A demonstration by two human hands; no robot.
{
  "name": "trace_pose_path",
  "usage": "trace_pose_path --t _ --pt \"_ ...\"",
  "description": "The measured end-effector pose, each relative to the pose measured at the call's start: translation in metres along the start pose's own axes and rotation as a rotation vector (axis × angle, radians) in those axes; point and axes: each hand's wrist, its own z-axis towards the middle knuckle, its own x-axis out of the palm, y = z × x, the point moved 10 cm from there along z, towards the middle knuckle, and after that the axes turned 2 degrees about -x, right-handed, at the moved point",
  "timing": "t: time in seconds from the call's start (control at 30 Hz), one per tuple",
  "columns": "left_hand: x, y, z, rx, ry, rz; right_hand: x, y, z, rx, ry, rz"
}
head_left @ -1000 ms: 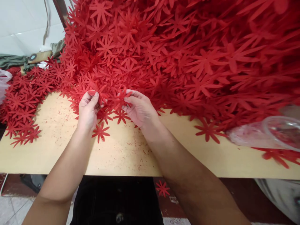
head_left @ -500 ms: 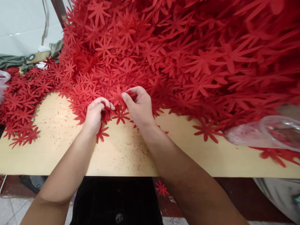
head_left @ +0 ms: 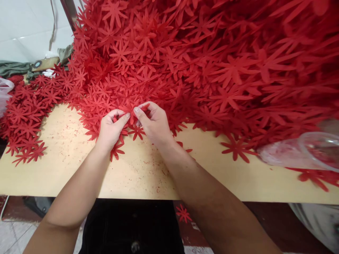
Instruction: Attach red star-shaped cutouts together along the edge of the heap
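Between my two hands is a red flower-shaped cutout [head_left: 131, 118] with long narrow petals. My left hand [head_left: 112, 127] pinches its left side between thumb and fingers. From the other side my right hand [head_left: 155, 123] grips it with the thumb on top; the fingertips are partly hidden. A big pile of the same red cutouts [head_left: 148, 67] rises right behind both hands. Single cutouts lie close by, one red flower [head_left: 137, 132] just below the hands and another red flower [head_left: 117, 151] beside my left wrist.
On the left lies a smaller heap of red cutouts [head_left: 25, 121]. A clear plastic cup [head_left: 280, 153] rests on its side at the right. Red specks dot the pale tabletop [head_left: 132, 183]. One flower cutout [head_left: 183, 213] is below the table edge.
My left thumb and fingers have closed onto the cutout, and my hands have come nearer each other. My right hand has shifted slightly down and left.
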Motion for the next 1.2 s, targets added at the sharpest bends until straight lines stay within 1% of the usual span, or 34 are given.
trace_pose_path --t 0.1,0.2,0.33,0.47,0.53,0.6,0.73,0.93,1.03,1.2 --pt "-0.001 0.000 0.001 0.006 -0.017 -0.023 0.001 -0.003 0.000 0.018 0.007 0.029" --pt "-0.004 0.000 0.001 0.018 -0.054 -0.074 0.005 -0.006 0.000 0.037 0.042 0.065" --pt "-0.011 -0.002 0.002 0.040 -0.110 -0.072 0.007 0.001 0.001 -0.024 0.086 0.035" --pt "-0.032 -0.002 0.007 0.000 -0.246 -0.086 -0.008 0.006 0.006 -0.067 0.016 -0.020" --pt "-0.039 -0.002 0.009 -0.023 -0.278 -0.110 -0.016 0.005 0.008 -0.059 -0.016 -0.042" --pt "-0.038 -0.003 0.010 -0.025 -0.264 -0.126 -0.018 0.003 0.010 -0.056 -0.013 -0.045" --pt "-0.031 -0.002 0.008 -0.007 -0.238 -0.107 -0.014 0.000 0.009 -0.058 0.022 -0.005" --pt "-0.024 -0.001 0.008 0.029 -0.181 -0.072 -0.011 -0.011 0.009 0.041 0.010 0.093" --pt "-0.020 -0.001 0.007 0.038 -0.141 -0.028 -0.008 -0.011 0.008 0.066 0.023 0.149" --pt "-0.024 -0.003 0.006 0.053 -0.178 0.051 -0.004 -0.006 0.006 0.096 0.086 0.203"
